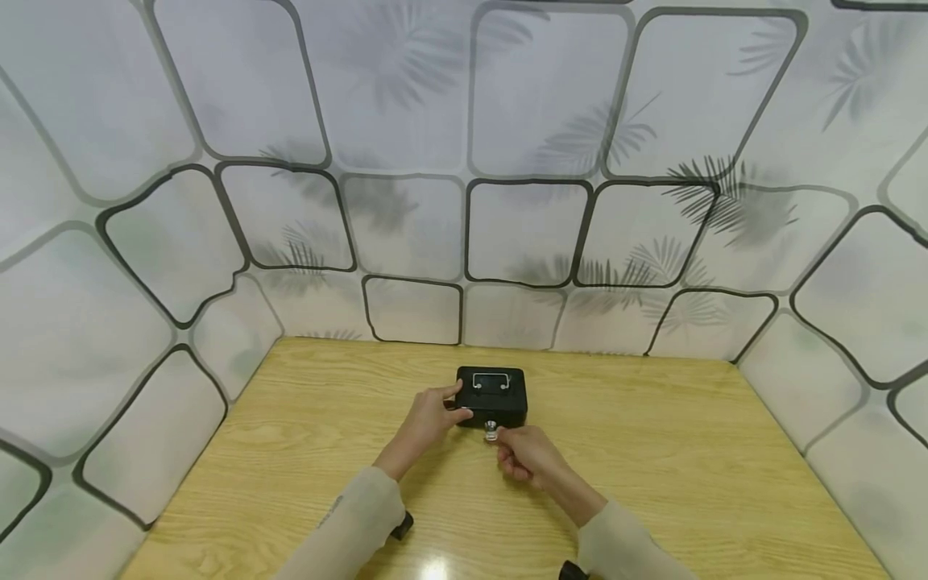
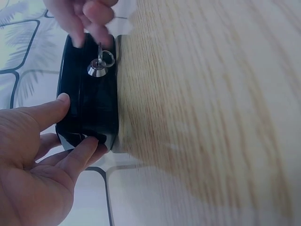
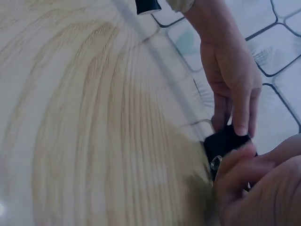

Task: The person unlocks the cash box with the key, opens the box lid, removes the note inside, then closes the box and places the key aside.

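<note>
A black cash box with a wire handle on its lid stands shut on the table. My left hand grips its left side; in the left wrist view the thumb lies on one edge and the fingers reach round the end. A round silver lock sits in the front face. A key stands in it, with a ring hanging from it. My right hand has curled fingers right beside the key and ring. Blur hides whether they pinch it.
The box stands on a light wooden table, near its back edge. Patterned cloth walls rise behind and at both sides. Dark bands show at the sleeve cuffs.
</note>
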A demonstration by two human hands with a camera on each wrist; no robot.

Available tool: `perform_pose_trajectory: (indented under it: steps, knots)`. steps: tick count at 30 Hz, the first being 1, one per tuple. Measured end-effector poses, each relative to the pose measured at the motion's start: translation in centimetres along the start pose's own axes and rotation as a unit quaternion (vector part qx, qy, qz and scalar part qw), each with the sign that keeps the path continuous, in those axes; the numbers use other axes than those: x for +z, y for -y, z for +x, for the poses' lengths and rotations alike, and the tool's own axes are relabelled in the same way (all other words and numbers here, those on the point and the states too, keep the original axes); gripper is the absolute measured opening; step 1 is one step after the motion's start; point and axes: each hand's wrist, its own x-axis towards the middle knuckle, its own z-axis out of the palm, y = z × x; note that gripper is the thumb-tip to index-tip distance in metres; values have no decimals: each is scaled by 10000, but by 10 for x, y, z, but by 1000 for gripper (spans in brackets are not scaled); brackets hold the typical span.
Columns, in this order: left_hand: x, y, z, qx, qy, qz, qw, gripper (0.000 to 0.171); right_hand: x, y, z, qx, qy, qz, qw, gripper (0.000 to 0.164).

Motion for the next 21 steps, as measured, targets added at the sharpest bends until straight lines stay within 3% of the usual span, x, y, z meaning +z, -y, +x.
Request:
perform_pose_trajectory:
  steps: [3, 6, 8, 13, 21]
  knots:
    - [0, 1, 0, 18, 46, 2, 10000, 65, -10, 4, -7, -465, -750, -746, 9933, 32]
    - [0, 1, 0, 27, 87, -13, 10000, 66, -21, 7, -10, -991, -1493, -1259, 9757, 17]
    - [-1, 1, 0, 64, 89, -3, 9999, 66, -29, 8, -8, -1377, -1790, -1619, 9606, 19]
    - [-1, 2, 0, 153, 94, 62, 9998, 66, -45, 8, 1, -1969, -1570, -2341, 9390, 41]
    - [1, 4, -1, 350, 49, 232, 9991, 66, -51, 4, 20, -2035, -755, -2512, 9433, 59]
